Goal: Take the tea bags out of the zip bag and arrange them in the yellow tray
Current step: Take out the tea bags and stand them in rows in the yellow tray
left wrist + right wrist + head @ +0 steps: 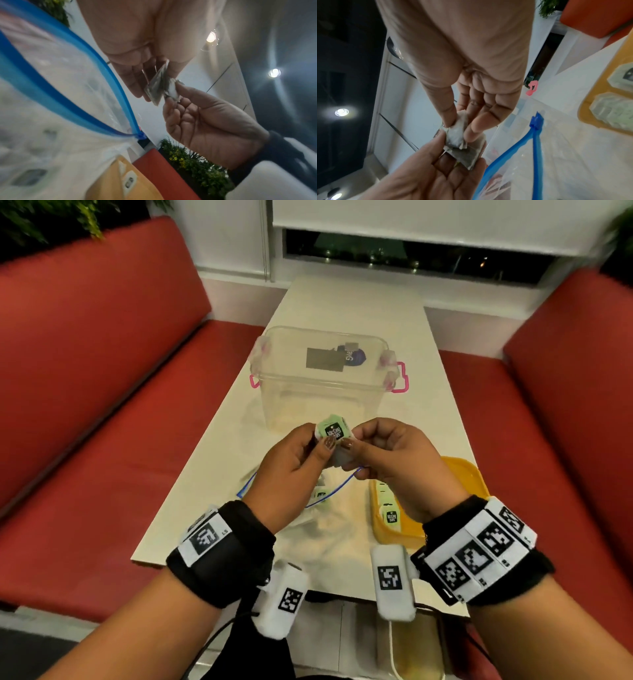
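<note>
Both hands are raised above the table and pinch tea bags between them; the top one shows a green label. My left hand pinches the greyer tea bag between thumb and fingers. My right hand pinches a white tea bag that overlaps it. Below the hands lies the clear zip bag with its blue zip track open and more tea bags inside. At the right stands the yellow tray, where several tea bags lie in a row along its left side.
A clear plastic box with pink latches stands on the white table beyond the hands. Red benches run along both sides of the table. A window wall closes the far end.
</note>
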